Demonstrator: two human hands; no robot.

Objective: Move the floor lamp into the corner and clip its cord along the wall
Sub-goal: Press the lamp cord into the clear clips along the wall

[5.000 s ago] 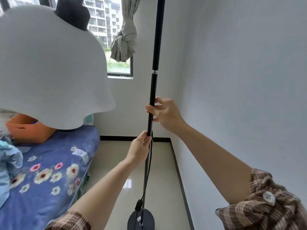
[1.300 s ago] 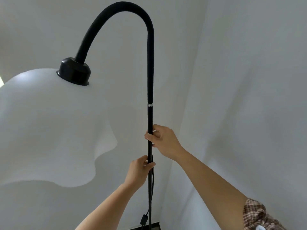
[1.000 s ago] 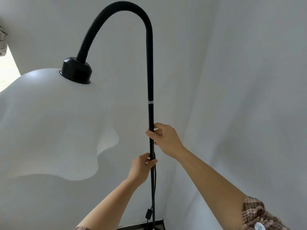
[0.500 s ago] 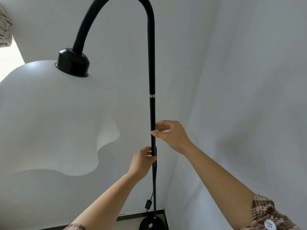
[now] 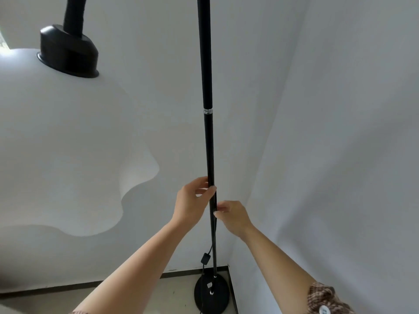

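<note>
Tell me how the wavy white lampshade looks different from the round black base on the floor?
The wavy white lampshade is pale with a rippled edge; the round black lamp base is dark with a smooth circular rim. The shade hangs up high on the left, while the base sits flat on the floor in the corner. The shade looks far bigger in the picture. Both belong to the same floor lamp.

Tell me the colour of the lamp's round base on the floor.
Black, clearest in the head view: the base stands in the corner.

Home room: floor lamp (image 5: pixel 208 143), white walls (image 5: pixel 340 132)
</note>
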